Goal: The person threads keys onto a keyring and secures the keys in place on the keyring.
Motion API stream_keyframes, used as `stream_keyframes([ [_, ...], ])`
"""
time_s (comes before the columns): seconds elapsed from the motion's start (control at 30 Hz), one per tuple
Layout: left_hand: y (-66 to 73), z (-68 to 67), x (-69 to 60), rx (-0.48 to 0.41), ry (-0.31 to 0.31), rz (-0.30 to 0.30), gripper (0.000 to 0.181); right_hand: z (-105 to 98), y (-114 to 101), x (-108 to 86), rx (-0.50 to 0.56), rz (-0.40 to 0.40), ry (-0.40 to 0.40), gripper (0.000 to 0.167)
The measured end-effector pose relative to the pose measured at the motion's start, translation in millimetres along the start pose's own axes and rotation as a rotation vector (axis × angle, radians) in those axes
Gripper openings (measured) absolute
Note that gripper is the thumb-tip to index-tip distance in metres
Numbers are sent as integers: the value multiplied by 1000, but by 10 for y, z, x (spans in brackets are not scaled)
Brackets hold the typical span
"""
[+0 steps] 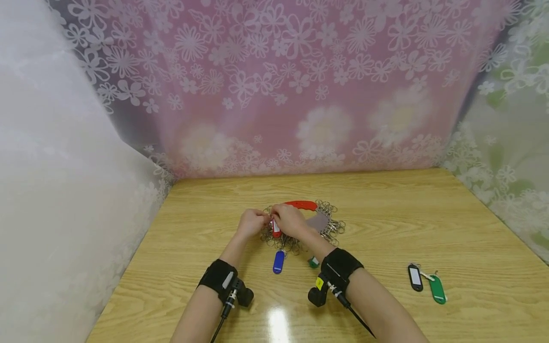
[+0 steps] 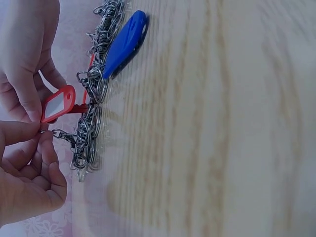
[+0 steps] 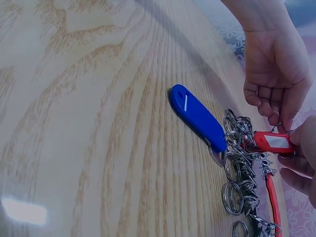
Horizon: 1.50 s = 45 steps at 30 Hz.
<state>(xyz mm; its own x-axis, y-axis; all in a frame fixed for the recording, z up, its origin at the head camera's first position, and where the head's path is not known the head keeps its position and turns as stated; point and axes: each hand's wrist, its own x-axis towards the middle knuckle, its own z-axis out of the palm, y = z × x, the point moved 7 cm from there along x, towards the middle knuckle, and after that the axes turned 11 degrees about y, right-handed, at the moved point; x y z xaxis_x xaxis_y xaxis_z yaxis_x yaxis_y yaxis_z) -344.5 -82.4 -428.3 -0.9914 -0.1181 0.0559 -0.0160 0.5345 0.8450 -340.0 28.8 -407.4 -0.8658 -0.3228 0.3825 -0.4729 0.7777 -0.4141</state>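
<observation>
A ring-shaped key holder with a red handle [image 1: 303, 205] and a grey plate [image 1: 319, 222] lies on the table, fringed with metal clips and split rings [image 3: 236, 197]. At its left side, my left hand [image 1: 252, 223] pinches a small metal ring [image 2: 43, 131] on a clip between thumb and forefinger. Close beside it, my right hand [image 1: 290, 221] pinches the ring end of a red key tag [image 3: 273, 141] with a white label. A red key [image 2: 79, 108] shows behind that tag. Towards me, a blue key tag [image 1: 279, 262] hangs off the holder's edge onto the table.
A green key tag [image 1: 313, 262] lies partly hidden by my right wrist. Farther right on the wooden table [image 1: 377, 219] are a black key tag [image 1: 415, 277] and another green key tag [image 1: 437, 289] with a key. Floral curtains [image 1: 266, 119] enclose the back and sides.
</observation>
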Motion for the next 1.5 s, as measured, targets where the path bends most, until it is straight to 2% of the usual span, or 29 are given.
stream_keyframes([
  [0.23,-16,5,10,-10,15,-26,15,1,-13,-12,0,-31,12,14],
  [0.37,-14,30,-6,-16,10,-29,15,5,8,-44,4,-18,13,14],
  [0.7,5,67,-31,-87,-6,-36,14,-12,31,-74,17,-14,19,12],
  [0.83,20,58,-37,-66,-7,-16,16,-22,19,-79,21,-24,19,13],
  [1.3,-18,29,-15,-74,13,-65,16,-5,-10,-52,24,-44,4,14],
  [1.5,-5,7,-12,-51,42,-51,14,-16,-42,-47,27,-89,14,13],
])
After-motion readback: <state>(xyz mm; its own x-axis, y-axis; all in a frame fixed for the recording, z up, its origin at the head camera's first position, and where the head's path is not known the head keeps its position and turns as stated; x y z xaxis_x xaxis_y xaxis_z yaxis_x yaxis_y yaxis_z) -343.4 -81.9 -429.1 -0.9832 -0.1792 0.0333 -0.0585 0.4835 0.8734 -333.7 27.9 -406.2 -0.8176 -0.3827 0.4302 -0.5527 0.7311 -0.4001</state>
